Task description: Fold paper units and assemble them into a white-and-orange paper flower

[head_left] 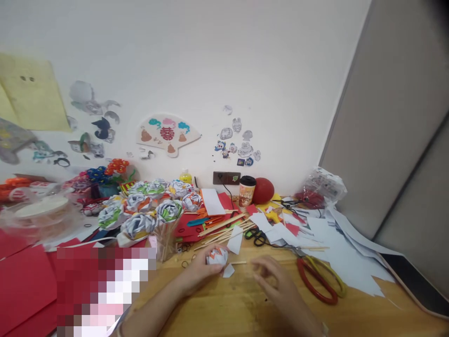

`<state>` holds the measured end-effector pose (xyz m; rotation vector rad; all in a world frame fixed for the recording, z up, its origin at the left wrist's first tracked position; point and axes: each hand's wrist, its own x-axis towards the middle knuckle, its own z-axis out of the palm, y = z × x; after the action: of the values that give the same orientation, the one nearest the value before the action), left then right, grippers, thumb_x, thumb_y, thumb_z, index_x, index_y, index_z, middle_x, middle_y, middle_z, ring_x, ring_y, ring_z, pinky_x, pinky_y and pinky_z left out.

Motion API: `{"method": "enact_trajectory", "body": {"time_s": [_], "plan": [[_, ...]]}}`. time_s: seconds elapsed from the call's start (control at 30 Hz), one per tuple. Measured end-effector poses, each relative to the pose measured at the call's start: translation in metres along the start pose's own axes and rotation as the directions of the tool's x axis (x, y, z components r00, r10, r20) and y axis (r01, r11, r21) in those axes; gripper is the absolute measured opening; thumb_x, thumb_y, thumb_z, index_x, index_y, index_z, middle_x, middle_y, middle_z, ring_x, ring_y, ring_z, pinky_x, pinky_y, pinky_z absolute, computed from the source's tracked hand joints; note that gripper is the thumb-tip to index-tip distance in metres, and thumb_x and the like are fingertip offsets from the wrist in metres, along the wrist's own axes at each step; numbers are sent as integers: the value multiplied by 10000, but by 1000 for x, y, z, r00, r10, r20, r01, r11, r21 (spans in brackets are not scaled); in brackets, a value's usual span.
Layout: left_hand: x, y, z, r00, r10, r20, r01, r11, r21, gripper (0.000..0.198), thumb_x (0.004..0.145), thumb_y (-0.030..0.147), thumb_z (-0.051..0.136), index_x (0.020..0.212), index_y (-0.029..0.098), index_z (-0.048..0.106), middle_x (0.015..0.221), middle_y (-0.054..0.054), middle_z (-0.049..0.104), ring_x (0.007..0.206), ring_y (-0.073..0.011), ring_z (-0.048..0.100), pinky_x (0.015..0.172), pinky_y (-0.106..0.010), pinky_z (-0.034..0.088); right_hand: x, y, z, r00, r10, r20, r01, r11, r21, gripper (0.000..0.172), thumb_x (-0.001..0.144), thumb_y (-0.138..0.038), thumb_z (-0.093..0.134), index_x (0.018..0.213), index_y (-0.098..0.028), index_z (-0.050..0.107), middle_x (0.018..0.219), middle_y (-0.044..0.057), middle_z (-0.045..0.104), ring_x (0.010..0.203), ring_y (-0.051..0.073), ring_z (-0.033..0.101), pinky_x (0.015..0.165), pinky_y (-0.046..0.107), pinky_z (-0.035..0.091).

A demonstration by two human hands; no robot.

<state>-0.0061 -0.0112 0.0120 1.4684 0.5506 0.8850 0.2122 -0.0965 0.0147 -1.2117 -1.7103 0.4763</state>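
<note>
your left hand (199,275) is curled round the paper rose (216,256) — your right hand (276,279) sits apart, right of the rose, fingers loose and empty (bit blurry).

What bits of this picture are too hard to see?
Head view:
- Right hand: blurred by motion; whether it holds anything is unclear.
- Paper flower: partly covered by the left hand.
- Table: lower-left part hidden by a pixelated patch.
- Cup: print too small.
</note>
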Motion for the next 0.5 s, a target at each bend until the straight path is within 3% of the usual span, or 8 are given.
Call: {"method": "enact_trajectory", "body": {"time_s": [0.1, 0.2, 0.33, 0.43, 0.5], "plan": [[0, 1, 2, 996, -37, 86, 52, 984, -173, 639, 523, 422, 774, 1060, 154, 555, 835, -42, 609, 720, -162, 557, 652, -254, 412, 44, -17, 13, 981, -131, 146, 109, 983, 148, 200, 727, -341, 647, 889, -224, 639, 853, 34, 598, 781, 182, 543, 736, 294, 433], [3, 0, 2, 999, -18, 48, 30, 965, -261, 571, 551, 360, 783, 1044, 196, 549, 880, -29, 602, 758, -155, 559, 683, -255, 415, 65, -12, 28, 977, -158, 140, 115, 954, 276, 173, 716, -357, 661, 801, -210, 627, 819, 21, 567, 797, 174, 528, 740, 286, 422], [6, -3, 3, 1000, -11, -18, 5, 954, -298, 346, 690, 395, 675, 926, 156, 594, 808, -32, 576, 686, -124, 526, 618, -223, 410, 65, 0, 41, 988, -125, 90, 91, 945, 315, 169, 717, -349, 659, 687, -198, 588, 769, 14, 532, 786, 170, 518, 753, 290, 410], [6, -3, 9, 999, -41, -2, 39, 951, -307, 381, 743, 407, 608, 1058, 197, 561, 806, -26, 568, 621, -106, 505, 586, -220, 414, 60, -1, 42, 988, -141, 66, 119, 957, 265, 144, 733, -329, 643, 694, -203, 584, 866, 28, 533, 893, 185, 502, 835, 313, 377], [5, -2, 14, 999, -28, -25, 21, 973, -228, 441, 782, 452, 531, 1163, 232, 498, 848, -35, 573, 612, -107, 510, 591, -233, 430, 58, -4, 42, 982, -169, 79, 148, 964, 219, 132, 715, -312, 663, 704, -209, 582, 952, 31, 528, 977, 199, 471, 885, 329, 345]]}}
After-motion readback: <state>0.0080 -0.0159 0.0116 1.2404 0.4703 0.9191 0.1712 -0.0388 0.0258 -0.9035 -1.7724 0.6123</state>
